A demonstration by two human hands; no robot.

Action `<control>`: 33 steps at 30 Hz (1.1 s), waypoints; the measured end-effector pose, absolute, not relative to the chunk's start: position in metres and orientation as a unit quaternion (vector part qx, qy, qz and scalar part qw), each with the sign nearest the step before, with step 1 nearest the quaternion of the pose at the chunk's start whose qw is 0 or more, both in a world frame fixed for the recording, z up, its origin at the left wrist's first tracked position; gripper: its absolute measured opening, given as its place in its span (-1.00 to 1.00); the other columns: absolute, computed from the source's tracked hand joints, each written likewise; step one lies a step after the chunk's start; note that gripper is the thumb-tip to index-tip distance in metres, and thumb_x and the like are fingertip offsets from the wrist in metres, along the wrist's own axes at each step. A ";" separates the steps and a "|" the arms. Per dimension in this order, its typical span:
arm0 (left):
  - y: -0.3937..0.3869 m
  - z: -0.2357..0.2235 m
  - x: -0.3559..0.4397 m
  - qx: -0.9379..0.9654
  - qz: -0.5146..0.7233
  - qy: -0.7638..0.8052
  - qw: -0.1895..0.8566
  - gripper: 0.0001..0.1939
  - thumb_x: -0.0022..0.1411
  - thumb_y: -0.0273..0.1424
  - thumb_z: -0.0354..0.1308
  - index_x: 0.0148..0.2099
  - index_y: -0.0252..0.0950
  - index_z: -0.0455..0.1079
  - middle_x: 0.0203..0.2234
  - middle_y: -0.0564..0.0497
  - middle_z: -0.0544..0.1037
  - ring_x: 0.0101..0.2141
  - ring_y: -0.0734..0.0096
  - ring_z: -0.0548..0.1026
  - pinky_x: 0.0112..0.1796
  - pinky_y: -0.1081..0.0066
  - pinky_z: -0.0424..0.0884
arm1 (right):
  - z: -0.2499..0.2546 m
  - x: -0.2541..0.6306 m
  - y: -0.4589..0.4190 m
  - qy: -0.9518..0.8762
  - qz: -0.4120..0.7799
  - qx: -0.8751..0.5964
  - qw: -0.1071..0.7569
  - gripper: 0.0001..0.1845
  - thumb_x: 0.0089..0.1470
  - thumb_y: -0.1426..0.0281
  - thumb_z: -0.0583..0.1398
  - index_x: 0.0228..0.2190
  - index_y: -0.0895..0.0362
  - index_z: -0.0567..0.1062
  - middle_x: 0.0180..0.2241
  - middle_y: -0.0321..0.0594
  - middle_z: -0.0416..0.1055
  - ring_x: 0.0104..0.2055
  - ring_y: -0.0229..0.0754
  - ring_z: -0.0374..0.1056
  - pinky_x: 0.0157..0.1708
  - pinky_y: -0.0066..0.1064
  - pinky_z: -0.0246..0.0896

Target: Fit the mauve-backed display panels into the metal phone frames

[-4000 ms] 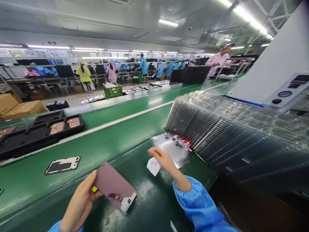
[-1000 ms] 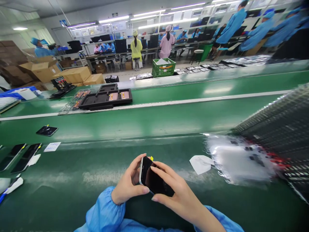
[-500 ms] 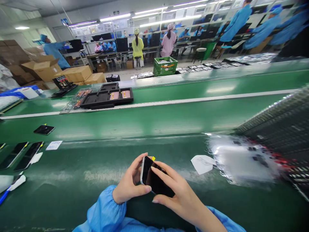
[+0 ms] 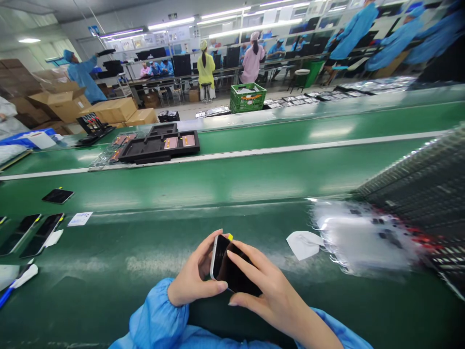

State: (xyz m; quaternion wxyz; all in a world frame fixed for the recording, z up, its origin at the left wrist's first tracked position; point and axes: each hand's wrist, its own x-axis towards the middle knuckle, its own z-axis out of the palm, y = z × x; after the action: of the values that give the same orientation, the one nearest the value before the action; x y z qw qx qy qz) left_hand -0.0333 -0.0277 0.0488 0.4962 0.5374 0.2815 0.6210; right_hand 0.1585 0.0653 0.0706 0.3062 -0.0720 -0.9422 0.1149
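Between my hands, tilted above the green bench, is a smartphone (image 4: 238, 271) with a dark screen, a light frame and a small yellow tab (image 4: 230, 236) at its upper edge. My left hand (image 4: 198, 271) grips the phone's left end, thumb along the lower edge and fingers behind. Across the screen lie fingers of my right hand (image 4: 267, 286), whose thumb rests by the lower edge; it holds the right part of the phone. The phone's back is hidden. To the right of my hands lies a piece of white paper (image 4: 303, 245).
More phones (image 4: 42, 236) with yellow tabs lie at the left, beside a paper label (image 4: 80, 219). One phone (image 4: 58, 196) sits on the green belt (image 4: 181, 179). Beyond stands a black foam tray (image 4: 145, 149). Clear plastic trays (image 4: 366, 237) are at right. Co-workers are in the background.
The single phone on the belt has shifted slightly left. A co-worker at the far left has raised an arm, and a white sleeve appears at the left edge. My hands keep their hold.
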 end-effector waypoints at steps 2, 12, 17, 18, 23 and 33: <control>-0.028 0.048 -0.033 0.534 0.620 0.278 0.502 -0.16 0.17 -0.48 0.26 0.39 0.04 0.02 0.29 -0.09 0.12 0.27 0.27 0.14 0.23 0.36 0.10 | 0.072 0.158 0.065 -0.942 0.113 -0.069 0.308 -0.28 0.17 0.16 0.21 0.23 0.20 0.14 0.22 0.02 0.08 0.28 -0.16 0.02 0.21 -0.36 0.12; -0.029 0.046 -0.033 0.540 0.623 0.257 0.505 -0.13 0.15 -0.50 0.26 0.41 0.02 0.00 0.30 -0.12 0.09 0.28 0.24 0.11 0.25 0.32 0.05 | 0.075 0.160 0.064 -0.943 0.134 -0.053 0.299 -0.25 0.15 0.21 0.24 0.25 0.20 0.11 0.24 0.04 0.04 0.29 -0.10 -0.01 0.22 -0.25 0.12; -0.030 0.048 -0.034 0.547 0.623 0.249 0.500 -0.13 0.15 -0.52 0.26 0.41 0.03 0.01 0.30 -0.10 0.10 0.28 0.30 0.11 0.25 0.37 0.04 | 0.076 0.161 0.063 -0.946 0.134 -0.053 0.292 -0.27 0.16 0.24 0.23 0.24 0.22 0.11 0.24 0.05 0.03 0.29 -0.08 -0.02 0.23 -0.22 0.11; -0.030 0.049 -0.034 0.546 0.623 0.249 0.502 -0.13 0.15 -0.52 0.26 0.40 0.03 0.02 0.30 -0.10 0.10 0.28 0.31 0.12 0.25 0.38 0.04 | 0.076 0.162 0.063 -0.946 0.133 -0.053 0.290 -0.27 0.17 0.23 0.23 0.24 0.21 0.11 0.24 0.05 0.03 0.29 -0.07 -0.02 0.23 -0.22 0.11; -0.030 0.055 -0.034 0.547 0.621 0.243 0.506 -0.13 0.13 -0.54 0.26 0.40 0.03 0.03 0.29 -0.08 0.12 0.28 0.34 0.12 0.24 0.42 0.03 | 0.078 0.162 0.061 -0.945 0.132 -0.047 0.294 -0.28 0.17 0.25 0.23 0.24 0.23 0.11 0.25 0.05 0.02 0.29 -0.06 -0.04 0.23 -0.21 0.10; -0.030 0.044 -0.033 0.518 0.624 0.210 0.546 -0.13 0.19 -0.37 0.28 0.42 0.05 -0.06 0.35 -0.03 -0.03 0.33 0.27 -0.04 0.28 0.38 -0.05 | 0.078 0.156 0.056 -0.948 -0.001 -0.082 0.308 -0.15 0.08 -0.01 0.23 0.20 0.25 0.15 0.22 0.10 0.13 0.32 0.08 -0.03 0.19 0.07 0.02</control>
State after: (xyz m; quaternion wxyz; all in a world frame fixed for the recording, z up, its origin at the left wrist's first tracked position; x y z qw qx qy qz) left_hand -0.0330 -0.0305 0.0442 0.5459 0.5178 0.2104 0.6242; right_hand 0.1559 0.0563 0.0781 0.3083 -0.0815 -0.9478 -0.0009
